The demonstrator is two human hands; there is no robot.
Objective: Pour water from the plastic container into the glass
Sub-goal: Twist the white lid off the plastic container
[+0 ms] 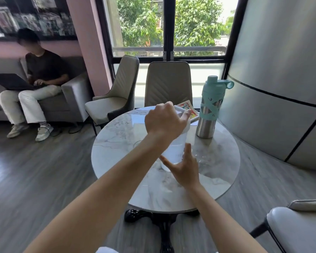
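Note:
A translucent white plastic container [175, 149] stands upright near the middle of the round marble table [117, 137]. My left hand [164, 119] is closed over its top, thumb and fingers around the lid. At the container's lower side my right hand [185, 168] has its fingers spread, touching or nearly touching the wall. A faint clear rim that may be the glass [137, 143] shows just left of the container, mostly hidden by my left forearm.
A steel bottle with a teal cap and sleeve [208, 110] stands at the table's back right, beside a colourful booklet [187, 105]. Beige chairs [168, 83] stand behind the table and a white chair [295, 227] at front right. A person with a laptop [36, 79] sits on a sofa at left.

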